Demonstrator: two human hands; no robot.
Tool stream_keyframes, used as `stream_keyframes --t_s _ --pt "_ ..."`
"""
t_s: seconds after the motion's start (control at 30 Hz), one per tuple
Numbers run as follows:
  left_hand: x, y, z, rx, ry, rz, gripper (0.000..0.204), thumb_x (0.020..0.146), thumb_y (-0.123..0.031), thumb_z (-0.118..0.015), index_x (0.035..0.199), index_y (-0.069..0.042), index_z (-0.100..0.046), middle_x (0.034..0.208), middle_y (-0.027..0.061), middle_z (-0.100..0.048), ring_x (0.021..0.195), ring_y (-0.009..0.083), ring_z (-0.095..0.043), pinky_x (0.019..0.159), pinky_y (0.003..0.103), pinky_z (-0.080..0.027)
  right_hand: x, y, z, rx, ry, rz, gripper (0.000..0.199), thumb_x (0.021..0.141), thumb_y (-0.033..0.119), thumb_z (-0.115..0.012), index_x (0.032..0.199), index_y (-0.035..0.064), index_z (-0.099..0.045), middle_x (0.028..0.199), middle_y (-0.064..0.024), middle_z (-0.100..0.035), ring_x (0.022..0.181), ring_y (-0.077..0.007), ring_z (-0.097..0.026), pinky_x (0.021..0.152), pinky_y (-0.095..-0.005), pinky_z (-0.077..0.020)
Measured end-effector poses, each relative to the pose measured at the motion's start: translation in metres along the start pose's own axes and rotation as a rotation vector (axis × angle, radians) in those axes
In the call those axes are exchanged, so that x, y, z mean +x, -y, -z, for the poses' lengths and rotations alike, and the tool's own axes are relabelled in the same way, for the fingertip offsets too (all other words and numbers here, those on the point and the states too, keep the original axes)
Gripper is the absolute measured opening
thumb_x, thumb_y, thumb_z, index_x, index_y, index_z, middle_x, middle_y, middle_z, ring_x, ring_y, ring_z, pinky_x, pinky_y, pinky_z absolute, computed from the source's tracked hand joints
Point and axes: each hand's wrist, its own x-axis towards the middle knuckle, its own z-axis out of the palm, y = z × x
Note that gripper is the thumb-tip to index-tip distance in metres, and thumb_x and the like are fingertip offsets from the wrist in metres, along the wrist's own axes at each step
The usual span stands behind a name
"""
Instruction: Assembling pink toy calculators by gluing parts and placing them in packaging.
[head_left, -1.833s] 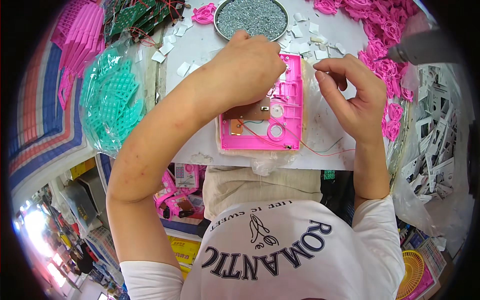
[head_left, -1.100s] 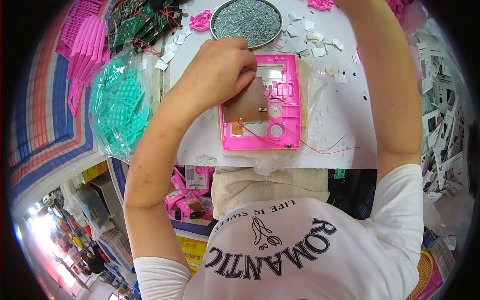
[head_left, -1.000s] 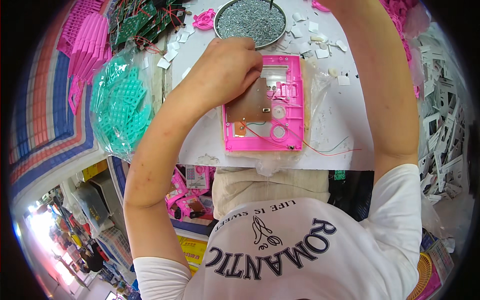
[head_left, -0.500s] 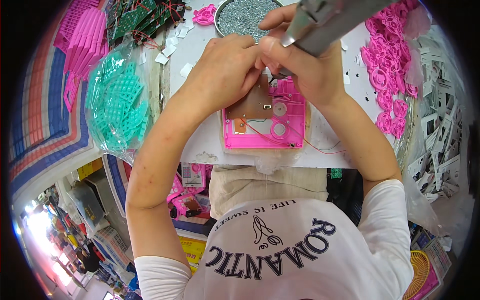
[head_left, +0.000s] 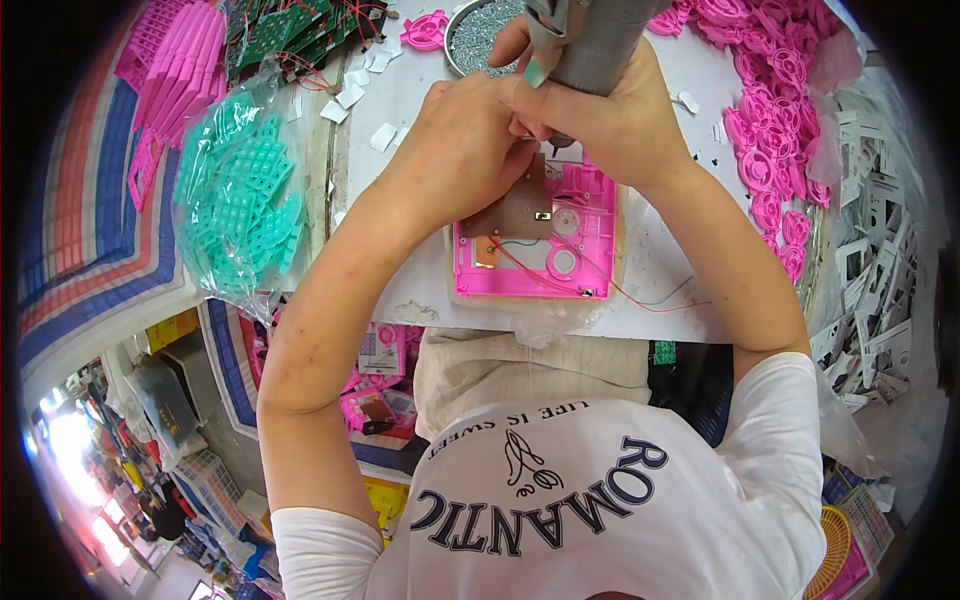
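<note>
R hand [head_left: 625,125], out of view past the case ~1 s ago, is back gripping the grey power tool [head_left: 600,50], tip down by the far R corner of the brown board [head_left: 515,208] in the pink case [head_left: 590,250] — so work's now at that end, contact unclear. L hand [head_left: 455,140] curls over the board's far L side, fingertips hidden, can't tell if pinching. Worktop [head_left: 400,290] has bare strips under both forearms — its edge just bodyward of the case.
</note>
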Motion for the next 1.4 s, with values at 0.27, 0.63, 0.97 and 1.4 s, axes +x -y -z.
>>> stream_keyframes --t_s 0.27,0.63,0.97,1.4 --pt "-0.001 0.003 0.002 0.091 0.021 -0.054 0.014 0.08 -0.01 -0.071 0.092 -0.014 -0.065 0.084 0.0047 -0.067 0.089 0.0304 -0.064 0.081 0.045 -0.048 -0.009 0.014 -0.002 0.073 -0.1 -0.112 0.028 0.084 -0.002 -0.072 0.111 0.0002 -0.061 0.09 -0.0053 -0.067 0.074 -0.0109 -0.063 0.064 -0.0256 -0.0516" --pt "0.005 0.0 -0.008 0.088 0.006 0.0 0.015 0.08 -0.017 -0.073 0.093 -0.009 -0.072 0.09 0.0071 -0.067 0.092 0.0294 -0.064 0.085 0.048 -0.044 0.0 0.006 0.003 0.007 -0.213 0.033 0.019 0.085 0.0 -0.073 0.101 0.0017 -0.064 0.089 -0.0018 -0.064 0.076 -0.0083 -0.06 0.067 -0.0257 -0.05" --pt "0.011 -0.009 -0.001 0.042 0.029 0.023 0.012 0.081 -0.011 -0.073 0.09 -0.004 -0.072 0.09 0.0112 -0.071 0.078 0.03 -0.066 0.071 0.039 -0.051 0.0 0.053 0.013 0.089 -0.273 -0.045 0.025 0.085 -0.002 -0.071 0.107 -0.0014 -0.059 0.074 -0.0029 -0.063 0.06 -0.009 -0.061 0.055 -0.0238 -0.048" --pt "-0.006 -0.013 0.004 -0.213 -0.043 0.102 0.023 0.087 -0.001 -0.068 0.109 -0.002 -0.065 0.089 0.0116 -0.073 0.081 0.0211 -0.071 0.074 0.031 -0.056 -0.049 0.073 0.025 -0.842 -0.225 0.609 0.023 0.085 0.002 -0.073 0.106 -0.0028 -0.067 0.089 -0.0092 -0.071 0.079 -0.0196 -0.066 0.073 -0.0305 -0.0522"
